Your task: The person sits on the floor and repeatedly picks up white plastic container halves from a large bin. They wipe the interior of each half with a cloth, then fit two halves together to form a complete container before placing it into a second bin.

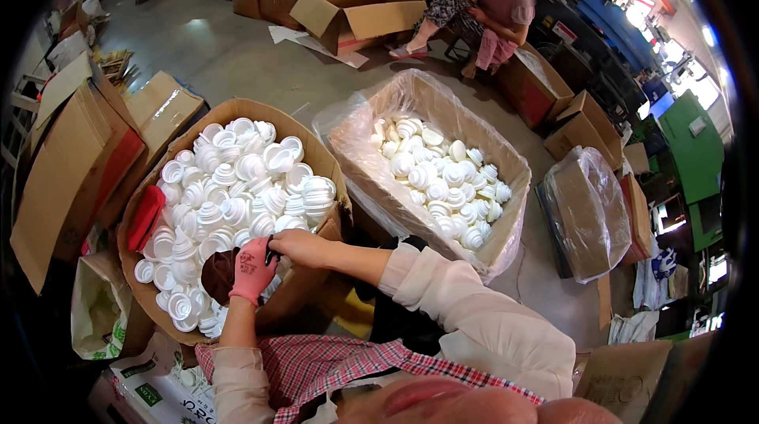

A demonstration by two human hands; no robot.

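Note:
My left hand (pixel 253 269), in a pink glove, is closed at the near edge of a carton (pixel 133 270) heaped with white ribbed, stepped round plastic pieces (pixel 229 179). A dark brown rounded thing (pixel 217 275) sticks out beside it; I cannot tell whether the hand holds it. My bare right hand (pixel 299 248) meets the gloved one, its fingers curled together. Something small and black (pixel 273 252) shows between the two hands, too hidden to name. A red item (pixel 146 217) lies at the carton's left side, on the pieces.
To the right stands a plastic-lined carton (pixel 379 207) with more white pieces. An open carton (pixel 324 21) is farther back, near a seated person (pixel 490 5). Carton flaps (pixel 79 171) rise at the left, and a plastic-covered box (pixel 587 214) stands at the right.

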